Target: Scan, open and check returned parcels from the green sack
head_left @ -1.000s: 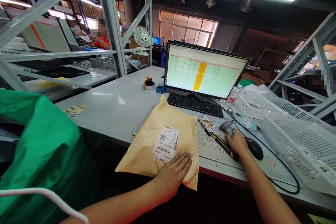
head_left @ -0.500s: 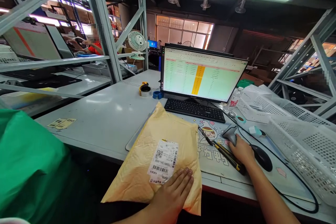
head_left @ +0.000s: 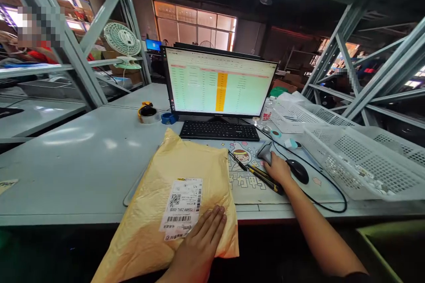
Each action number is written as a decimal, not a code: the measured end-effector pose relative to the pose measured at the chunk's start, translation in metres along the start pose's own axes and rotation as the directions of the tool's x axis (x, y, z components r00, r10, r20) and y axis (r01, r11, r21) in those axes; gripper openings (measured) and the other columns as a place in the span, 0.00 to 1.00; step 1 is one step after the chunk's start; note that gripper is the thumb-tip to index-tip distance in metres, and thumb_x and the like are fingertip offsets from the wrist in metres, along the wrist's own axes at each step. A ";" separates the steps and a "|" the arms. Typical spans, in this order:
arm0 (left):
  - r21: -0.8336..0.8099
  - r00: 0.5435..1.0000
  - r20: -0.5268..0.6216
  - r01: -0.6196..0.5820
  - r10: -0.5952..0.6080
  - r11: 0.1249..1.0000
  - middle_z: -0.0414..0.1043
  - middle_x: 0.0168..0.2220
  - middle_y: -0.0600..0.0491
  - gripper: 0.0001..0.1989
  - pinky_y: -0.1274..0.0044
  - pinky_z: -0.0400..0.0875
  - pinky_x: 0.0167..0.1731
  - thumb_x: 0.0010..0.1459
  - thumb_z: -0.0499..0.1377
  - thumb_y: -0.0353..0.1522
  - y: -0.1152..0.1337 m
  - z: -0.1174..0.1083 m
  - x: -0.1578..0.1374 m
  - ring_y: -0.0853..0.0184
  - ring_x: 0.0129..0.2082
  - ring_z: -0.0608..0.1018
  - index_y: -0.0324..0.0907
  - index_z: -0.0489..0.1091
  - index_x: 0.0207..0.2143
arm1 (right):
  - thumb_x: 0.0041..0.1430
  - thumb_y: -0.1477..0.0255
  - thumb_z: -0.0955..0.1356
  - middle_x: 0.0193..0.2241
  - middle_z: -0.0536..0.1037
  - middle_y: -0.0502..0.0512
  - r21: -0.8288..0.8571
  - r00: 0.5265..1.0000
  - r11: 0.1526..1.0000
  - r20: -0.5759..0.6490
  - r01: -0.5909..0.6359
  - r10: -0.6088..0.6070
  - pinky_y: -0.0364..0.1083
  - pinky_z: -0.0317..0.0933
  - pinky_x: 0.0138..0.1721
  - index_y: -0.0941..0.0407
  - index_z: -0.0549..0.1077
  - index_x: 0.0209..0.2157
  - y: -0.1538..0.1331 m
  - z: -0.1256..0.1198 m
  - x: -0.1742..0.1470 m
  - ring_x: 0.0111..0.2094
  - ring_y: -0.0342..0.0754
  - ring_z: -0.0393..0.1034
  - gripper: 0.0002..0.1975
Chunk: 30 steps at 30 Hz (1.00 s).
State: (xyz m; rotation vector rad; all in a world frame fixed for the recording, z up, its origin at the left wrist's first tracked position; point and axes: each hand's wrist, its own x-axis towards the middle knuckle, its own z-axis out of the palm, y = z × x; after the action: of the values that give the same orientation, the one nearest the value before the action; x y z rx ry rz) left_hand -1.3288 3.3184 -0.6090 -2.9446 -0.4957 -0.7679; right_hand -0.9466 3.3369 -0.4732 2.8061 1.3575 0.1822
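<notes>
A large yellow padded mailer [head_left: 146,212] hangs partly over the table's front edge, its printed shipping label [head_left: 182,208] facing up. Flat on its lower right part lies my left hand [head_left: 202,236], fingers stretched out beside the label. My right hand [head_left: 278,169] is closed around the handle of a grey barcode scanner [head_left: 264,152], which rests low over the desk mat. Its fingertips are partly hidden. Between mailer and right hand lie a black pen [head_left: 237,160] and a yellow-and-black utility knife [head_left: 265,179]. A black mouse [head_left: 297,171] sits just right of that hand.
Behind the mailer stand a keyboard [head_left: 219,131] and a monitor [head_left: 195,84] showing a spreadsheet. A tape dispenser [head_left: 148,114] and blue tape roll [head_left: 168,118] lie left. White perforated baskets [head_left: 345,154] line the right; a black cable [head_left: 318,170] loops near the mouse.
The view has swung to the right, so the scene sits farther left. Both hands keep their places, one on the mailer, one on the scanner.
</notes>
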 end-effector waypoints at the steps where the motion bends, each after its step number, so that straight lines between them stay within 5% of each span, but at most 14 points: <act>1: -0.017 1.000 0.014 0.005 -0.005 1.000 0.49 0.78 0.44 0.65 0.62 0.68 0.72 0.43 0.51 0.18 -0.001 -0.001 0.001 0.55 0.77 0.62 0.35 0.20 0.80 | 0.75 0.57 0.64 0.62 0.76 0.76 0.020 1.000 1.000 0.000 -0.001 0.001 0.55 0.67 0.59 0.69 0.59 0.74 0.002 -0.001 0.001 0.62 0.67 0.74 0.38; 6: -0.171 0.993 0.116 0.010 0.010 0.985 0.42 0.79 0.47 0.66 0.59 0.65 0.74 0.47 0.55 0.19 -0.008 -0.038 0.001 0.53 0.78 0.57 0.45 0.20 0.80 | 0.74 0.56 0.63 0.57 0.80 0.70 0.192 0.989 0.980 -0.150 0.046 -0.017 0.54 0.67 0.58 0.65 0.72 0.67 0.042 -0.005 0.010 0.57 0.62 0.76 0.32; 9: -0.327 0.968 0.241 0.008 0.075 0.945 0.46 0.79 0.54 0.54 0.63 0.66 0.73 0.61 0.63 0.29 -0.028 -0.094 0.009 0.55 0.77 0.60 0.53 0.39 0.82 | 0.70 0.57 0.64 0.53 0.82 0.70 0.242 0.945 0.968 -0.326 0.070 0.013 0.57 0.69 0.58 0.64 0.78 0.60 0.092 0.003 0.017 0.52 0.62 0.78 0.29; 11: -0.389 0.964 0.263 0.062 0.046 0.919 0.56 0.76 0.57 0.38 0.67 0.69 0.72 0.69 0.62 0.38 -0.059 -0.129 0.023 0.60 0.74 0.66 0.57 0.55 0.78 | 0.66 0.56 0.65 0.50 0.83 0.70 0.253 0.913 0.964 -0.408 0.086 0.026 0.59 0.70 0.56 0.63 0.81 0.56 0.122 0.007 0.024 0.50 0.64 0.78 0.29; 14: -0.375 0.974 0.111 0.226 -0.198 0.899 0.69 0.70 0.51 0.27 0.64 0.67 0.72 0.73 0.54 0.44 -0.142 -0.150 0.054 0.58 0.69 0.73 0.49 0.69 0.71 | 0.64 0.57 0.65 0.47 0.84 0.69 0.255 0.857 0.954 -0.515 0.159 -0.005 0.60 0.70 0.55 0.62 0.82 0.51 0.133 0.000 0.036 0.48 0.64 0.79 0.27; 16: -0.327 0.922 0.062 0.380 -0.382 0.865 0.75 0.65 0.47 0.31 0.60 0.69 0.70 0.68 0.56 0.49 -0.211 -0.139 0.076 0.52 0.66 0.76 0.43 0.74 0.66 | 0.65 0.59 0.64 0.46 0.84 0.69 0.249 0.837 0.939 -0.543 0.236 -0.066 0.59 0.70 0.56 0.63 0.82 0.51 0.107 -0.014 0.048 0.47 0.62 0.79 0.26; 18: -0.299 0.821 0.121 0.567 -0.559 0.768 0.78 0.62 0.46 0.31 0.61 0.73 0.65 0.65 0.55 0.49 -0.275 -0.113 0.094 0.50 0.62 0.79 0.42 0.76 0.63 | 0.68 0.62 0.63 0.48 0.83 0.70 0.233 0.844 0.917 -0.509 0.323 -0.168 0.57 0.69 0.58 0.64 0.81 0.53 0.060 -0.030 0.063 0.49 0.60 0.78 0.25; 19: -0.292 0.750 0.133 0.655 -0.648 0.697 0.79 0.61 0.44 0.32 0.61 0.75 0.63 0.64 0.55 0.48 -0.301 -0.098 0.101 0.50 0.60 0.81 0.39 0.76 0.62 | 0.69 0.64 0.63 0.51 0.83 0.70 0.222 0.853 0.904 -0.467 0.366 -0.231 0.56 0.68 0.60 0.64 0.80 0.55 0.031 -0.036 0.072 0.52 0.60 0.78 0.24; 21: -0.264 0.690 0.125 0.716 -0.713 0.646 0.78 0.61 0.41 0.33 0.61 0.74 0.64 0.62 0.54 0.45 -0.335 -0.068 0.113 0.49 0.59 0.81 0.35 0.75 0.63 | 0.71 0.67 0.63 0.57 0.80 0.70 0.185 0.885 0.895 -0.323 0.406 -0.334 0.54 0.65 0.64 0.65 0.78 0.59 -0.028 -0.043 0.092 0.58 0.59 0.75 0.24; 25: -0.266 0.703 0.126 0.704 -0.700 0.659 0.73 0.66 0.37 0.37 0.59 0.71 0.66 0.61 0.56 0.44 -0.353 -0.023 0.132 0.47 0.62 0.78 0.33 0.71 0.66 | 0.73 0.67 0.64 0.65 0.75 0.66 0.138 0.893 0.885 -0.151 0.444 -0.424 0.53 0.60 0.68 0.62 0.72 0.67 -0.123 -0.031 0.129 0.65 0.59 0.69 0.26; 30: -0.395 0.774 0.115 0.611 -0.623 0.686 0.68 0.69 0.36 0.43 0.57 0.68 0.68 0.59 0.60 0.52 -0.355 0.003 0.152 0.44 0.65 0.75 0.35 0.67 0.70 | 0.77 0.61 0.61 0.71 0.68 0.67 0.130 0.909 0.900 -0.074 0.417 -0.410 0.63 0.52 0.72 0.60 0.65 0.72 -0.177 0.000 0.154 0.74 0.62 0.56 0.30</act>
State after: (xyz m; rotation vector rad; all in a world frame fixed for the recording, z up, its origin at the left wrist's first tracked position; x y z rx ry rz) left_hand -1.3162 3.6988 -0.5471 -3.1211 -1.5714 -1.0801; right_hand -0.9901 3.5677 -0.4706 2.5445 2.0109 0.1430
